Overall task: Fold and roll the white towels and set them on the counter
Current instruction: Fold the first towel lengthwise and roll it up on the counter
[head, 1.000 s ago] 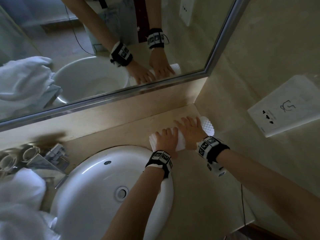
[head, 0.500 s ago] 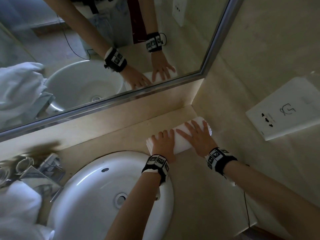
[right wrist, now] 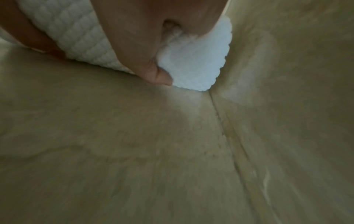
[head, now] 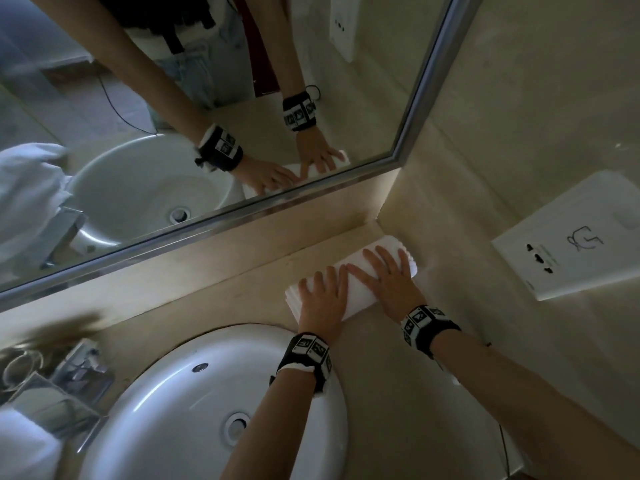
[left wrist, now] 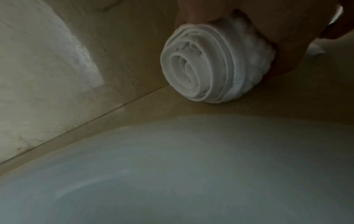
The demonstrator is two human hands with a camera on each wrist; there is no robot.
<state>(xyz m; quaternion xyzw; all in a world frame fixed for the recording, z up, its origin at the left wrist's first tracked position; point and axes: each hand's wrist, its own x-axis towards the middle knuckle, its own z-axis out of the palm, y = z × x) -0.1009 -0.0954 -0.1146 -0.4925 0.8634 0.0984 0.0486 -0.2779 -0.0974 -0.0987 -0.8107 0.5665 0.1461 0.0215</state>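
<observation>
A white waffle-weave towel (head: 358,301), rolled into a tight cylinder, lies on the beige counter (head: 398,393) in the back right corner, behind the basin. My left hand (head: 322,296) lies on the roll's left part with fingers laid over it. My right hand (head: 388,275) presses the right part with fingers spread flat. In the left wrist view the spiral end of the roll (left wrist: 201,66) shows under my left hand (left wrist: 277,22). The right wrist view shows the roll's other end (right wrist: 191,63) against the side wall, my right hand (right wrist: 143,30) on top with its thumb down the side.
A white round basin (head: 156,427) fills the counter's middle. Loose white towels (head: 24,452) and a glass tray (head: 62,386) sit at the left. A mirror (head: 207,133) runs along the back wall. A white socket plate (head: 571,237) is on the right wall.
The roll has been pushed a little further back and right into the corner. My right hand's fingers went from curved over the roll to spread flat.
</observation>
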